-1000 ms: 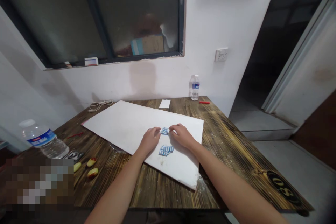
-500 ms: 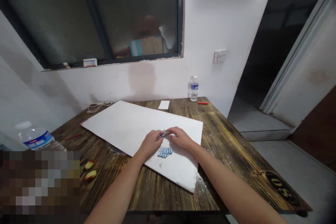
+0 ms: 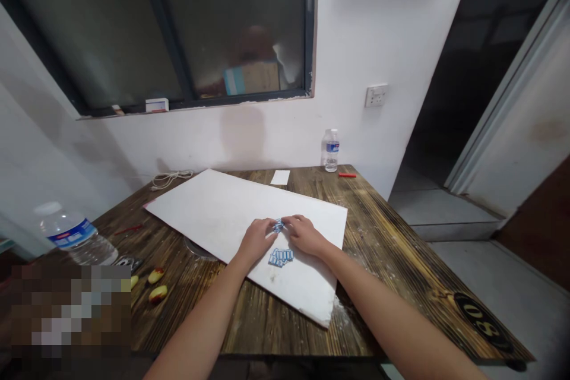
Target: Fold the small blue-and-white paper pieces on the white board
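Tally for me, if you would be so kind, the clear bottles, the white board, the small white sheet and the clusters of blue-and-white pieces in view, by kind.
Blue-and-white clusters: 2
White board: 1
Small white sheet: 1
Clear bottles: 2
Total: 6

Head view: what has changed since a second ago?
The left hand and right hand have drawn closer together at the far blue-and-white cluster; whether they grip it is unclear. The near cluster still lies on the white board; the small bottle stayed put.
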Tool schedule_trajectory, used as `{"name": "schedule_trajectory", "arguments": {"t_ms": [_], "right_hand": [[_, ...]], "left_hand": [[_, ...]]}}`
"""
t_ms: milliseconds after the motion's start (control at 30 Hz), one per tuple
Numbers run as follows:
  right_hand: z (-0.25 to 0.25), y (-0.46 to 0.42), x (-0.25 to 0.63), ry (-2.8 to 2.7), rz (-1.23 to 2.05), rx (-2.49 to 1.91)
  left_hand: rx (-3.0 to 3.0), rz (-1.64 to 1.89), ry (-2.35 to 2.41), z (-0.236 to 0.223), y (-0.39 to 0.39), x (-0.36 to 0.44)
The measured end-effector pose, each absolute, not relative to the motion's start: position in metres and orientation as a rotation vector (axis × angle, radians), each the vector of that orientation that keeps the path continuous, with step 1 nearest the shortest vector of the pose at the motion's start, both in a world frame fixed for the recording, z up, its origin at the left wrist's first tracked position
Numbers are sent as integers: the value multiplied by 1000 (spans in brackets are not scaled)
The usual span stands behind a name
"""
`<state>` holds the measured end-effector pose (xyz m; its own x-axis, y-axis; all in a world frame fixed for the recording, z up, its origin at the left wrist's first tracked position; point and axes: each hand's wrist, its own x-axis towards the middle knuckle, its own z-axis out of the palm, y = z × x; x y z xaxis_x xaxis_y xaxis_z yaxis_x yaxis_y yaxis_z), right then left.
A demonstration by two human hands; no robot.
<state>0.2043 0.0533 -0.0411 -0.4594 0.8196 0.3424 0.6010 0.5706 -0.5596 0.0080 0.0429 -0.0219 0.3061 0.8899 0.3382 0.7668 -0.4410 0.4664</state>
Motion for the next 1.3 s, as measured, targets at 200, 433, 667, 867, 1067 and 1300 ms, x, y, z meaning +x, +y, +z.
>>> {"name": "schedule_trajectory", "arguments": {"t_ms": [200, 433, 667, 867, 1067, 1300], "right_hand": [[-35, 50, 206, -2205, 540, -1103], [-33, 50, 206, -2148, 598, -1082], [-38, 55, 205, -2088, 650, -1038], [-39, 56, 204, -1961, 634, -1081], [-32, 50, 205, -2051, 536, -1074], [-33, 50, 206, -2101, 553, -1061]], "left_hand": [[2434, 785, 1522, -20, 44, 8], [2507, 705, 1523, -18, 43, 8], [2562, 659, 1524, -14, 41, 10], [2599, 614, 1584, -9, 39, 12], [2534, 682, 1650, -10, 40, 11], [2478, 738, 1706, -10, 38, 9]]}}
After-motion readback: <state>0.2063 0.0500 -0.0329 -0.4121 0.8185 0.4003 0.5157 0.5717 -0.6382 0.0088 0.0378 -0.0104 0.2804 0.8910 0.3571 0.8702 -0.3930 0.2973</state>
